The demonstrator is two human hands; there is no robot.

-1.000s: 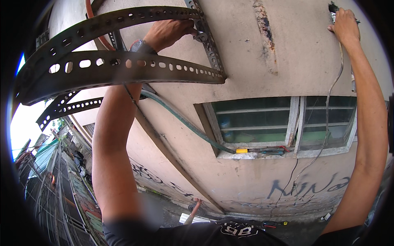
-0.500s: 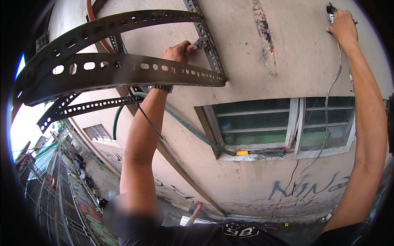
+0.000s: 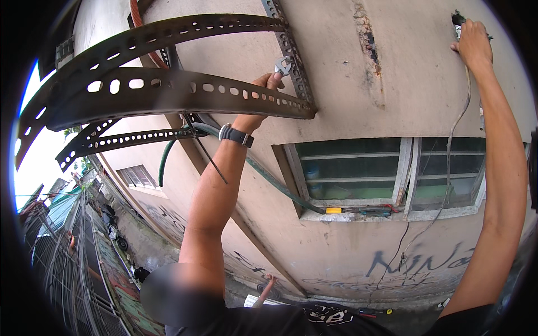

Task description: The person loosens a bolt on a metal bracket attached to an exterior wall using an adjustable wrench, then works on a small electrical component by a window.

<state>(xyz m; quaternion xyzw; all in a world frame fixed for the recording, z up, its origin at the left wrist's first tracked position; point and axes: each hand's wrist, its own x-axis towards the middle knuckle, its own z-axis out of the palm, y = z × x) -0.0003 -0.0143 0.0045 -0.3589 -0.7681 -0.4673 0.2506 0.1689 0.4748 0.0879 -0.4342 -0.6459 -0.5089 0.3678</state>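
Observation:
My left hand point(image 3: 262, 89) is partly hidden behind the slotted steel bracket point(image 3: 185, 92). Its fingers are closed on an adjustable wrench point(image 3: 283, 65), whose jaws are at the upright slotted angle bar point(image 3: 296, 67) fixed to the wall; whether they grip a bolt I cannot tell. High on the right, my right hand point(image 3: 475, 46) is closed over the edge of a ragged hole point(image 3: 458, 20) in the wall, its fingertips hidden. A thin grey cable point(image 3: 457, 126) hangs down from beneath this hand.
Below is a louvred window point(image 3: 353, 168), its sill holding a yellow-handled tool point(image 3: 334, 210) and pliers point(image 3: 381, 211). A green hose point(image 3: 269, 178) and a black tie point(image 3: 212, 159) hang near my left forearm. Another person's hand point(image 3: 270, 279) shows far below, with bundled wires point(image 3: 67, 263) at lower left.
The view has shifted slightly. My left hand and the wrench have turned, the wrist swinging right and lower, so the watch shows more. My right hand keeps its hold at the hole.

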